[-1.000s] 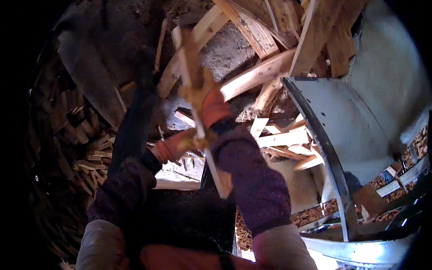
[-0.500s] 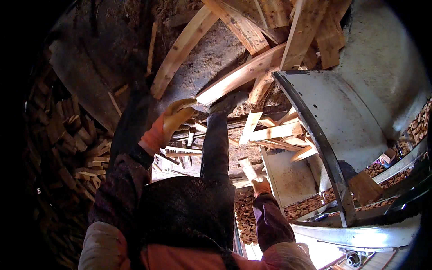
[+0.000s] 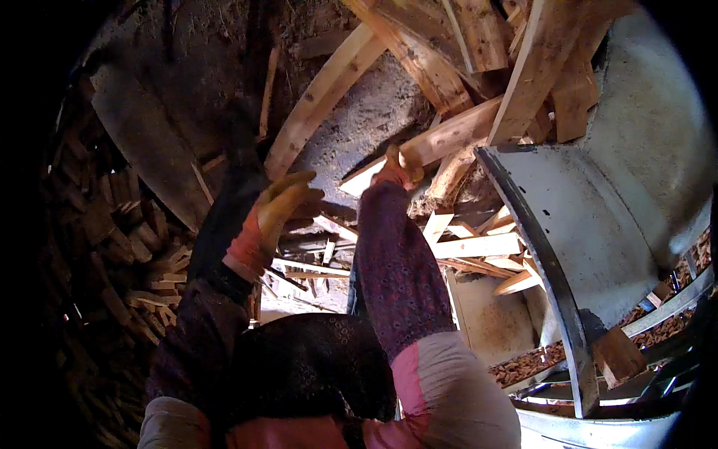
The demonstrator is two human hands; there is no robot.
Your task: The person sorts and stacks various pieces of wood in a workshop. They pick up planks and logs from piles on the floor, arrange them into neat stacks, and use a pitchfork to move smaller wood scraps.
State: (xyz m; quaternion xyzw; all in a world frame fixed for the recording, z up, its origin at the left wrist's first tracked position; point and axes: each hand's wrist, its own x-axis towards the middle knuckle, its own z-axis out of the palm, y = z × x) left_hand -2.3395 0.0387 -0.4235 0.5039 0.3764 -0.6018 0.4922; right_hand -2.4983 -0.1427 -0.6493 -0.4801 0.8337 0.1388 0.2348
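Note:
My left hand [image 3: 278, 211], in a yellow and orange work glove, is held out over the floor. Its fingers are stretched and hold nothing. A long pale wooden plank [image 3: 456, 133] lies slantwise ahead of me, partly under other boards. My right hand [image 3: 398, 170], gloved alike, reaches across to that plank, with its fingers curled on it; the exact grip is partly hidden by the hand itself. Left of the plank rests a curved-looking board [image 3: 318, 101], apart from both hands.
Several boards [image 3: 419, 60] are heaped at the far side. A worn whitish metal panel [image 3: 591, 217] with a dark edge stands to the right, a wood block [image 3: 618, 355] near its lower end. Short split pieces [image 3: 479, 247] lie beside it. Stacked firewood [image 3: 149, 247] fills the dark left.
My right hand has swung from low on the right, where it held a small piece of wood, forward to the plank. That piece no longer shows in the hand. My left hand stays open.

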